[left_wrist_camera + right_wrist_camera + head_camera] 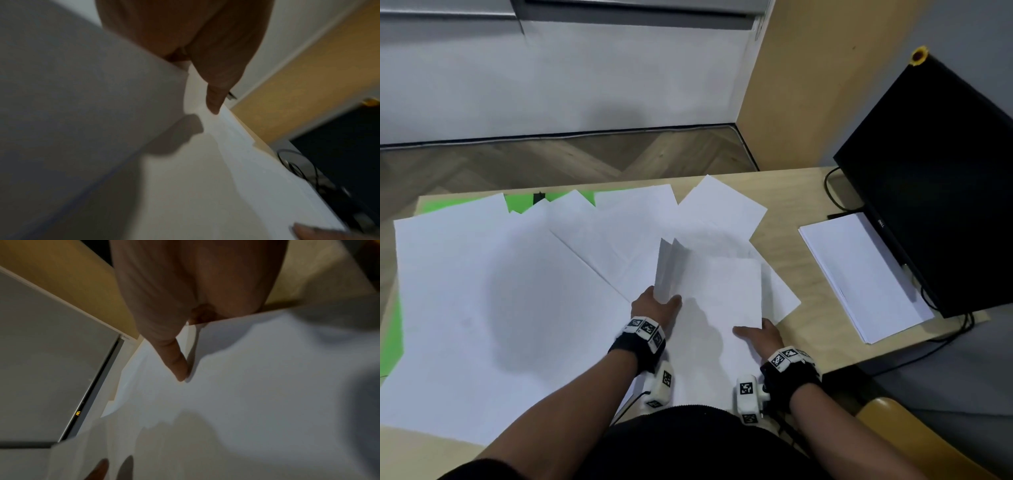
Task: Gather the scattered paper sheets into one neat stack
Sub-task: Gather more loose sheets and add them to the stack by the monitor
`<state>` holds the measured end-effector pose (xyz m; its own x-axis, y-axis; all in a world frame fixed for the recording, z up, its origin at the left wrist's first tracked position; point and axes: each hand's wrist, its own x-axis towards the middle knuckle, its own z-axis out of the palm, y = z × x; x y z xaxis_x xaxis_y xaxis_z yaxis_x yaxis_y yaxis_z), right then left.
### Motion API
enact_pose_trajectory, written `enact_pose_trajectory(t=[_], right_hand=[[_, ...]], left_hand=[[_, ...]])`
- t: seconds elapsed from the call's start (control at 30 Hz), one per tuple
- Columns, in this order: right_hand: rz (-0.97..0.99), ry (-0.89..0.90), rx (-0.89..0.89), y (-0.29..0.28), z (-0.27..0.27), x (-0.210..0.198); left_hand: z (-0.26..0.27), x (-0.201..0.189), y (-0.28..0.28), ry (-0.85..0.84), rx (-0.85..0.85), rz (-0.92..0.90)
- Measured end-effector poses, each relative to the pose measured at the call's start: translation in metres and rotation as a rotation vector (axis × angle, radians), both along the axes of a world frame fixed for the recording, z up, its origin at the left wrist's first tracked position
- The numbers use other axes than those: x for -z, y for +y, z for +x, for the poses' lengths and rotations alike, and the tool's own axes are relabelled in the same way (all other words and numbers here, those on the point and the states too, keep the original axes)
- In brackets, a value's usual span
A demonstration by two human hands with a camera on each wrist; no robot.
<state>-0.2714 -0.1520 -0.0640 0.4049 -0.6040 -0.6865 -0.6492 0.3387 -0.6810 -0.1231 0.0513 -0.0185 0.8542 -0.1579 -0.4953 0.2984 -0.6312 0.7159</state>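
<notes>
At the near middle of the table [796,255], a small bundle of paper sheets [717,291] is held between both hands. Its left edge is lifted and fanned upward, and it is pinched there by the left hand [654,305], thumb on the near face and fingers behind, so that grip is grasping the bundle. The near right corner of the same bundle is taken by the right hand [762,334]; in the right wrist view the thumb [176,363] is seen lying on top of the paper with the other fingers hidden beneath the edge, so this grip too is closed on the sheets. In the left wrist view the thumb [216,97] is pressed against the paper's upper face.

Loose sheets [493,291] are spread over the left and far parts of the table, overlapping one another, with a green mat [524,202] showing between them at the far edge. A separate squared stack [859,274] is laid on the right of the table, touching the foot of a dark monitor [935,192], well apart from the hands.
</notes>
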Motion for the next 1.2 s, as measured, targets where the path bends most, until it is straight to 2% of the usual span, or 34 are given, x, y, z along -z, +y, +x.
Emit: enact_pose_trajectory(t=[0.07,0.17,0.27,0.3,0.37,0.43,0.53,0.63,0.73,0.77,0.83,0.9,0.93,1.0,1.1,1.2], right_hand=[[0.014,-0.023,-0.031,0.010,0.001,-0.019],[-0.050,0.012,-0.114,0.017,0.001,-0.033],[-0.212,0.056,-0.134,0.019,0.004,-0.049],[-0.261,0.050,-0.109,0.018,0.005,-0.052],[-0.283,-0.070,-0.010,0.013,0.006,-0.050],[-0.199,-0.208,0.032,0.013,0.011,-0.054],[-0.008,-0.282,-0.042,0.020,0.026,-0.059],[0.139,-0.350,-0.088,0.033,0.051,-0.061],[0.099,-0.331,-0.210,0.048,0.074,-0.055],[0.035,-0.297,-0.276,0.053,0.082,-0.053],[-0.161,-0.203,-0.454,0.061,0.095,-0.049],[-0.263,-0.123,-0.555,0.067,0.103,-0.042],[-0.280,-0.097,-0.581,0.072,0.105,-0.038],[-0.282,-0.056,-0.592,0.078,0.107,-0.029],[-0.297,-0.023,-0.555,0.082,0.105,-0.024],[-0.291,-0.002,-0.562,0.083,0.104,-0.025]], left_hand=[[0.000,-0.002,-0.005,0.047,0.089,0.017],[-0.002,-0.004,-0.013,0.100,0.338,0.054],[-0.003,-0.008,-0.016,0.137,0.389,-0.029],[-0.002,-0.010,-0.014,0.166,0.370,-0.083],[0.003,-0.016,-0.010,0.217,0.316,-0.204],[0.007,-0.023,-0.005,0.247,0.236,-0.300],[0.013,-0.033,0.009,0.306,0.040,-0.424],[0.020,-0.029,0.032,0.322,-0.230,-0.571],[0.030,-0.022,0.062,0.262,-0.390,-0.631],[0.032,-0.021,0.074,0.203,-0.404,-0.585],[0.034,-0.016,0.101,0.015,-0.380,-0.345],[0.029,-0.003,0.128,-0.198,-0.379,0.089],[0.026,0.006,0.143,-0.251,-0.395,0.292],[0.017,0.021,0.168,-0.183,-0.391,0.531],[0.007,0.040,0.187,-0.035,-0.250,0.653],[0.001,0.042,0.182,-0.056,-0.118,0.670]])
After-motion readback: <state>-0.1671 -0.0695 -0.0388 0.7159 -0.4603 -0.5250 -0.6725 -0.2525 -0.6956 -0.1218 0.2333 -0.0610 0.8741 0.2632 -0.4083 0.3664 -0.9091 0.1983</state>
